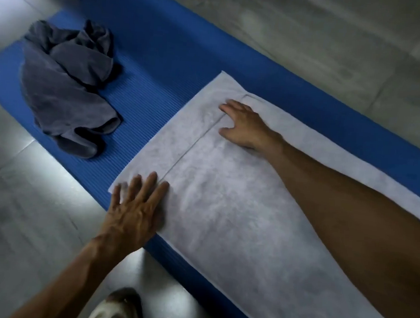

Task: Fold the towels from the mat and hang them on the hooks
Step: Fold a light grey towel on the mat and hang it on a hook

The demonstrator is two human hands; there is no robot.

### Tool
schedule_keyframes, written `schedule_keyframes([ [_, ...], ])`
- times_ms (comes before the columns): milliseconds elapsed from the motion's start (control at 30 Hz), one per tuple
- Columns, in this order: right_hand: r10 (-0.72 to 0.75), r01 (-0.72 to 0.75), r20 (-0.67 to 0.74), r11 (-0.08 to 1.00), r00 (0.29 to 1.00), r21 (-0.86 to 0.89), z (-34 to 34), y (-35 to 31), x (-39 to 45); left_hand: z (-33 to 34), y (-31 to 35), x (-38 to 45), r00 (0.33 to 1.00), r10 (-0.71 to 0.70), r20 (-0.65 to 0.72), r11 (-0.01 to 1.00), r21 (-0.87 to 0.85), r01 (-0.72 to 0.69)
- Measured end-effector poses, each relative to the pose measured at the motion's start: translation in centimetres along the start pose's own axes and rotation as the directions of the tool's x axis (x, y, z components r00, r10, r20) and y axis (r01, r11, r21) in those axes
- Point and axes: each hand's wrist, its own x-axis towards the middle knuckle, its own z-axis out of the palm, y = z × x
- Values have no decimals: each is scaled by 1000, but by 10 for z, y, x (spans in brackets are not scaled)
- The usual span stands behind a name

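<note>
A pale grey towel (225, 209) lies spread flat along the blue mat (159, 82), with a folded layer whose edge runs as a straight line across its far end. My left hand (137, 203) rests flat, fingers spread, on the towel's near-left corner. My right hand (245, 124) presses flat on the towel near its far end, fingertips at the fold line. Neither hand grips anything. A dark grey towel (66, 86) sits crumpled on the mat's far left part. No hooks are in view.
Grey tiled floor (17, 196) surrounds the mat on both sides. A light-coloured shoe (116, 310) shows at the bottom edge, on the floor just beside the mat.
</note>
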Motion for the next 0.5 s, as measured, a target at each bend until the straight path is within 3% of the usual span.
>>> schedule_keyframes([
  [100,8,-20,-203,998,979,-56,17,-1,-47,-11,33,2,995,-8,-101,1000,15,10],
  [167,0,-16,-308,999,951,-51,48,0,-108,-6,58,-1,988,139,-68,989,-30,-142],
  [233,13,-34,-315,998,949,-60,86,3,-186,5,79,-5,971,236,-28,971,-21,-237],
  [367,65,-84,-120,983,991,-162,160,7,-344,4,122,-20,999,-43,5,993,-111,43],
  [433,78,-93,-98,983,992,-157,172,12,-399,10,158,-34,991,36,-129,991,-125,-52],
  [500,132,-146,-161,986,978,-76,167,24,-428,28,199,-50,940,272,-203,942,-143,-304],
])
